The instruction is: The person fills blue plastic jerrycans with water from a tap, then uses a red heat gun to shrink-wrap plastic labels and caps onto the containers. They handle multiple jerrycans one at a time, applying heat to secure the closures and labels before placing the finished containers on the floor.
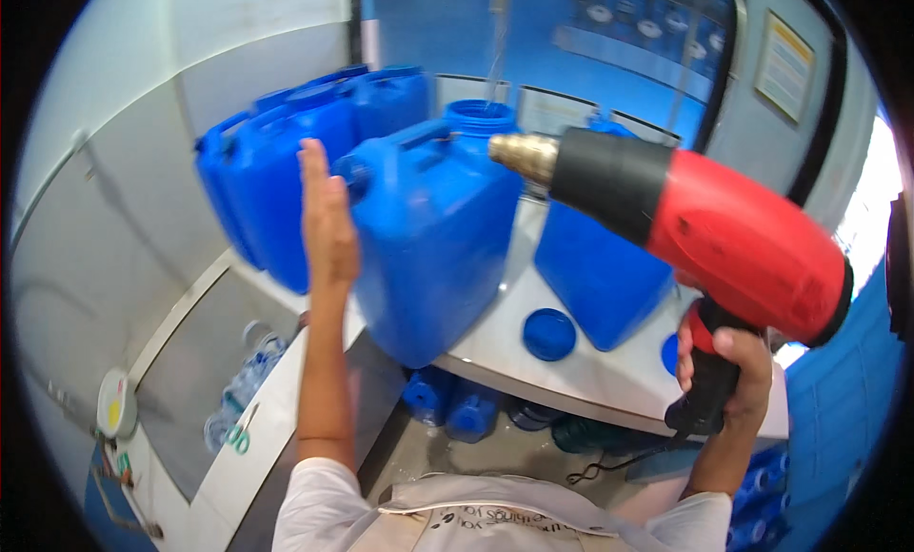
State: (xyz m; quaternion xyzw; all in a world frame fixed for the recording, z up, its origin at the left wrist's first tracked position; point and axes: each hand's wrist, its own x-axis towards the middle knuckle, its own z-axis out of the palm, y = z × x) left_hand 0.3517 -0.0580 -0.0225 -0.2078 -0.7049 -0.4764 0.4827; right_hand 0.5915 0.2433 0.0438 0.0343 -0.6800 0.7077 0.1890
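My right hand (742, 373) grips the handle of a red and black heat gun (757, 245). The gun's metal nozzle (525, 155) points left, in front of the neck of a blue plastic jerrycan (435, 245). Raised and flat, my left hand (330, 230) holds nothing. It is beside the small side cap (355, 177) of this jerrycan; whether it touches is unclear. A thin stream of water (497, 52) falls toward the jerrycan's uncapped mouth (480, 112). Partly behind the gun stands another blue jerrycan (600, 266).
Several blue jerrycans (271, 188) stand at the left. A round blue lid (549, 334) lies on the white counter (493, 330). Scissors (239, 434) and clear plastic (246, 384) lie lower left. The gun's cord (621, 466) hangs below; bottles (471, 413) sit under the counter.
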